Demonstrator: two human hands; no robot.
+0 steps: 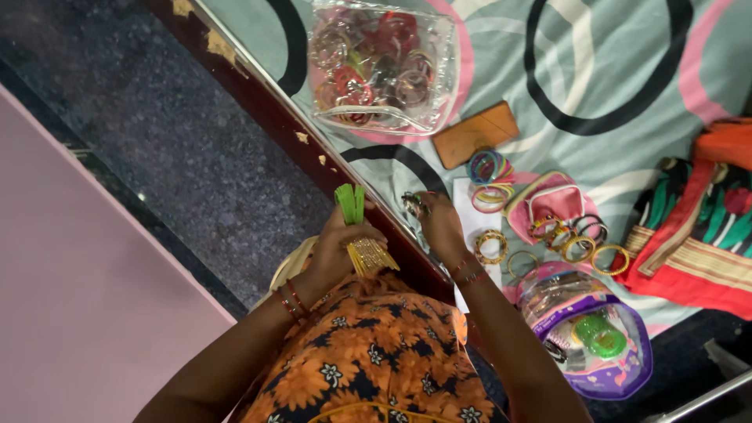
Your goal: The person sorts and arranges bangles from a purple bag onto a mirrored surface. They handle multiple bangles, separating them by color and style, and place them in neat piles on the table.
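Stack of thin green bangles (pixel 350 204) and bunch of thin gold bangles (pixel 371 255), clamped in left hand (pixel 337 249) fingers above dark wooden bed edge (pixel 274 117). Small dark metallic ornament (pixel 413 204) pinched by right hand (pixel 440 225) fingers, just beside. Further out on patterned bedsheet (pixel 627 63): loose multicoloured bangles (pixel 490 168), clear plastic bag of bangles (pixel 382 66).

green bangles (pixel 350 202) and gold bangles (pixel 371 255); orange-and-black floral dress (pixel 376 352); pale teal bedsheet (pixel 627 55) with black, pink and cream rings; purple-rimmed pouch (pixel 627 368); red-bordered green cloth (pixel 705 227).
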